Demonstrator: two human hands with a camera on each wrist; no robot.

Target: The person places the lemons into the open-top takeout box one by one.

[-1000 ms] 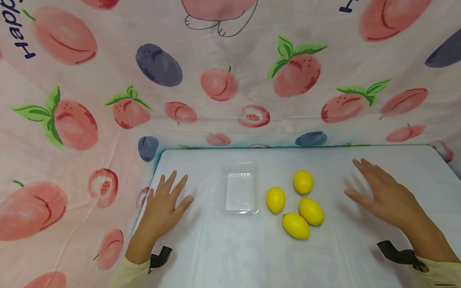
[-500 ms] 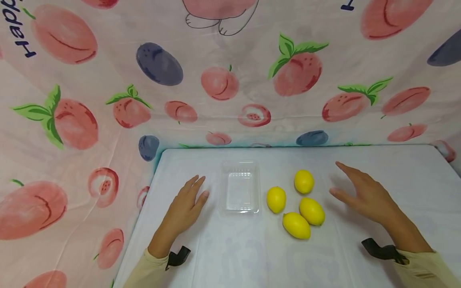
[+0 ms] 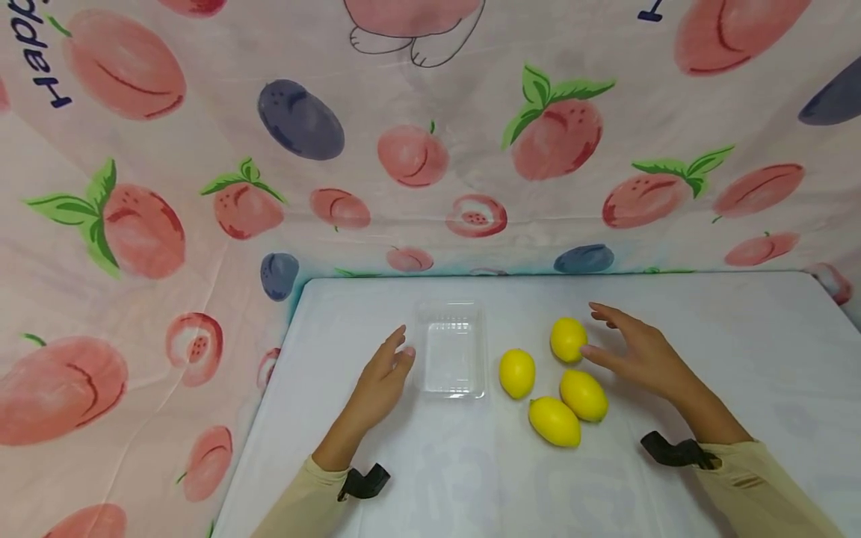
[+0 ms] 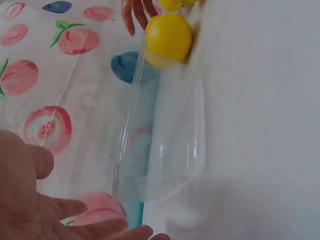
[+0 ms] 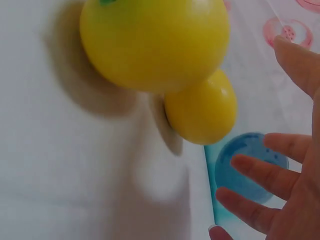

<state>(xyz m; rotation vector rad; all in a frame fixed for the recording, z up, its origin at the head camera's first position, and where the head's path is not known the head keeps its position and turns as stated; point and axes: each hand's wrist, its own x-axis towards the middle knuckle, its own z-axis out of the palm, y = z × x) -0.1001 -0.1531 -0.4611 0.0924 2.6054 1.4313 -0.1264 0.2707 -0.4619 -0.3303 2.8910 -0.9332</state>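
A clear plastic container [image 3: 449, 359] stands on the white table, its inside bare. My left hand [image 3: 379, 379] is just left of it, fingers extended and holding nothing. To the container's right lie several yellow lemons, among them an upper lemon [image 3: 568, 340], a left lemon [image 3: 517, 373], a right lemon [image 3: 583, 396] and a front lemon [image 3: 554, 422]. My right hand [image 3: 639, 357] hovers beside the upper lemon, thumb tip right at its edge, fingers spread and slightly bent. In the right wrist view the fingers [image 5: 267, 177] are apart from the lemons.
A white cloth covers the table [image 3: 444, 463]. Behind it and along the left hangs a fruit-print curtain [image 3: 350, 90]. Each wrist carries a black strap piece, one at the left wrist [image 3: 364, 482] and one at the right wrist [image 3: 676, 450].
My left hand has moved right to the container's side, its spread fingers drawing closer together. My right hand has moved left to the upper lemon. Container and lemons stay where they were.
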